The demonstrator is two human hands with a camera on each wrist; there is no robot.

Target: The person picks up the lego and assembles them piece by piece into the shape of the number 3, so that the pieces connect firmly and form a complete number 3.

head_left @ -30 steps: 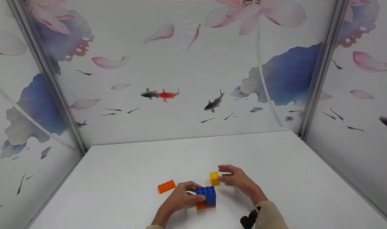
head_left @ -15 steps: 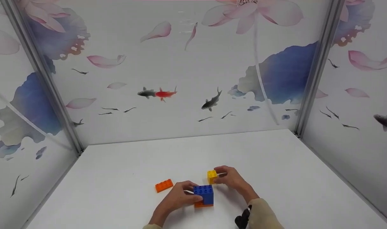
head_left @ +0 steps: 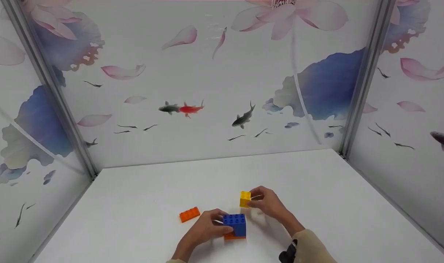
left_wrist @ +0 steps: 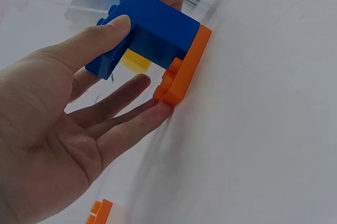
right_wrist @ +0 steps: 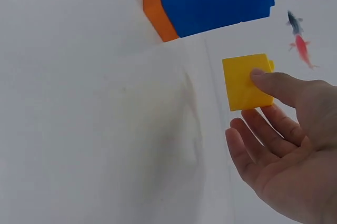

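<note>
We see a small yellow plastic block (head_left: 245,199) held upright just above the white table (head_left: 163,190), its studs facing up; its sides look nearly equal, so we cannot pick out a long axis. The right hand (head_left: 271,204) pinches it in a narrow grip, thumb on the near side. It is beyond the studded blue plastic block (head_left: 239,229), a little to the right and apart from it. That one stands studs up, overhanging the thin orange plastic base plate (head_left: 236,238) beneath; we cannot tell whether the blue is one piece or several. The left hand (head_left: 206,227) grips the blue from its left, thumb on the near face. Near that hand lies a loose orange plastic plate (head_left: 190,214), studs up, its long axis aslant with the right end farther away. We count one yellow block, two orange plates and two hands.
</note>
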